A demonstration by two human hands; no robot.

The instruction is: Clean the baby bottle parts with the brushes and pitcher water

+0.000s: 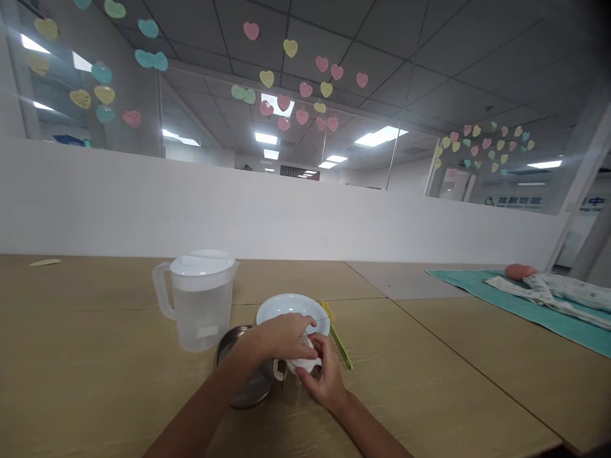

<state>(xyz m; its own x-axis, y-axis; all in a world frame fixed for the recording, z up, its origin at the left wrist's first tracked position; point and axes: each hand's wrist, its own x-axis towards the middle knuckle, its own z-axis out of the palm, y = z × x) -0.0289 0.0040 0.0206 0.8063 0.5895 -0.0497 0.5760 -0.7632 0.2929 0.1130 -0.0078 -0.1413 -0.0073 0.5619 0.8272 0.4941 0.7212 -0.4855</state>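
Note:
Between my hands stands a small clear cup with a white lid and two side handles [279, 371], which looks like a child's training cup. My left hand [284, 337] reaches over from above, fingers curled round the lid. My right hand [327, 375] grips the cup from the right side, thumb in front. My fingers hide much of the lid. Just behind the cup lies a white plate or shallow bowl [272, 305]. A round metal dish [252, 388] sits to its left, partly under my left forearm. A green and yellow utensil [341, 343] lies right of the plate.
A clear plastic pitcher with a white lid [203, 312] stands at the left. On the far right, a teal mat [458, 280] bears a doll in patterned cloth [568, 289]. A white partition [286, 216] with glass above borders the wooden table [429, 381].

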